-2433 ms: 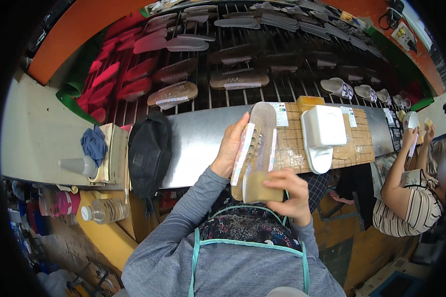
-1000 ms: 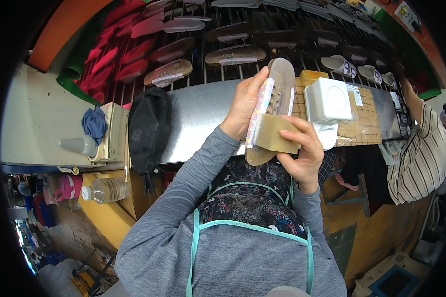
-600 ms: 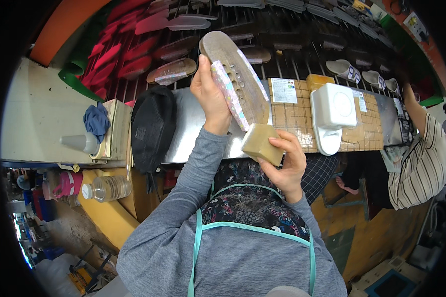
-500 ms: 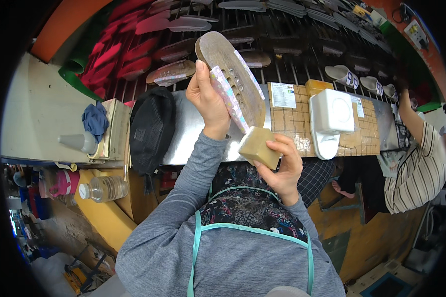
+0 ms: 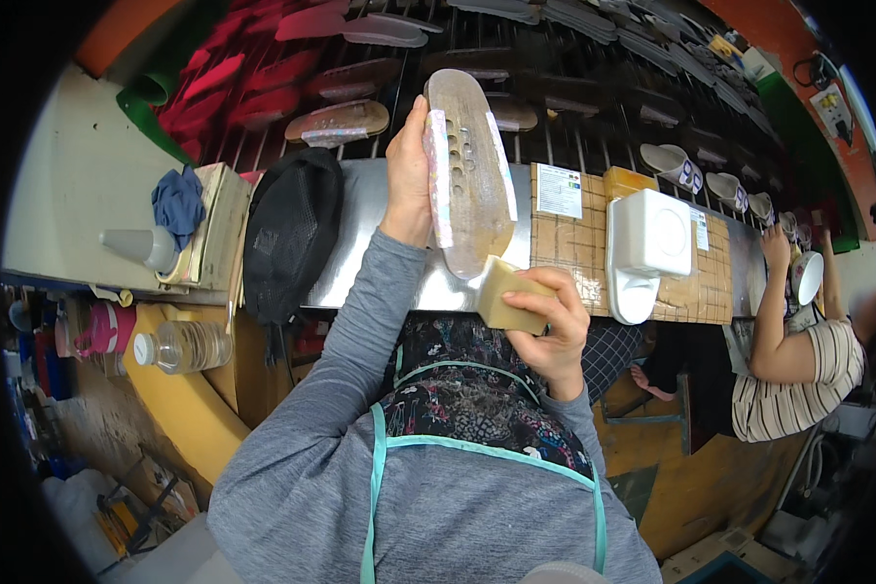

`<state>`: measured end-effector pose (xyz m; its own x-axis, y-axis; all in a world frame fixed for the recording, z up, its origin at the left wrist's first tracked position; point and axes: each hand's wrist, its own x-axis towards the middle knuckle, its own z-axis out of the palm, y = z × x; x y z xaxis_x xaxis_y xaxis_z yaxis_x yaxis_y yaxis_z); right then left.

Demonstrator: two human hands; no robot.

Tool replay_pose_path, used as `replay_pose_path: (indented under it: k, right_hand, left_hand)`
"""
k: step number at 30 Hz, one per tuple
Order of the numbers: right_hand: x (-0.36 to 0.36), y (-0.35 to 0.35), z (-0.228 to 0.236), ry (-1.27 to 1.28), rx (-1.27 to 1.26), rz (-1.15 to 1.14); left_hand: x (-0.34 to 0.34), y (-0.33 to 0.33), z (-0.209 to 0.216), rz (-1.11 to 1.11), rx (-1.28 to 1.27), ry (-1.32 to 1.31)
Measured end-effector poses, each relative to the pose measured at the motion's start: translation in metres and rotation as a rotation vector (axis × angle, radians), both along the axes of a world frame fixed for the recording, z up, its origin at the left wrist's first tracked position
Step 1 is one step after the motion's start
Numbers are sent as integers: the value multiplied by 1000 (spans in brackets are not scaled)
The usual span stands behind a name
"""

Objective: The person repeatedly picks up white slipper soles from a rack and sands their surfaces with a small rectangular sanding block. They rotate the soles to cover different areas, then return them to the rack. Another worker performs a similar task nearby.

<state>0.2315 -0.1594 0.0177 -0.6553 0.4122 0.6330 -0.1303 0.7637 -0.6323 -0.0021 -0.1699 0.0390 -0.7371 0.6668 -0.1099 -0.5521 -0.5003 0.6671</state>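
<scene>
A brown slipper sole (image 5: 489, 185) with pale iridescent strips along both sides and a row of round hollows points toe to heel away from me. My left hand (image 5: 409, 185) is closed round its left edge and holds it up over the metal table. Below its near end my right hand (image 5: 553, 336) grips a yellowish sponge block (image 5: 508, 300) between thumb and fingers. One corner of the sponge is close to the sole's near end; I cannot tell whether they touch.
Beyond the metal table (image 5: 375, 253), slippers (image 5: 339, 124) lie on a rack of bars. A black bag (image 5: 292, 234) is at left, with a clear jar (image 5: 187, 347) below. To the right stand a white container (image 5: 652, 234) and a taped cardboard sheet (image 5: 574, 263). A co-worker in a striped top (image 5: 798, 389) handles a white bowl-like thing (image 5: 807, 277).
The sole has turned more upright and shifted slightly right. My right hand's fingers have moved further over the sponge. The co-worker's arms have moved into fuller view.
</scene>
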Motion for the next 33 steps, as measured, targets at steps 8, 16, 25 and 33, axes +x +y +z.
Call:
replay_pose_path:
  k: [8,16,25,33]
  right_hand:
    - [-8,15,-4,348,-247,-251]
    - [34,1,-27,203,-192,-94]
    - [20,-13,-21,274,76,-290]
    - [20,-15,-20,245,14,-544]
  left_hand:
    - [60,6,-10,-346,-179,124]
    - [31,19,-18,-196,39,-8]
    - [52,6,-8,-172,175,65]
    - [45,-12,-11,-350,115,62]
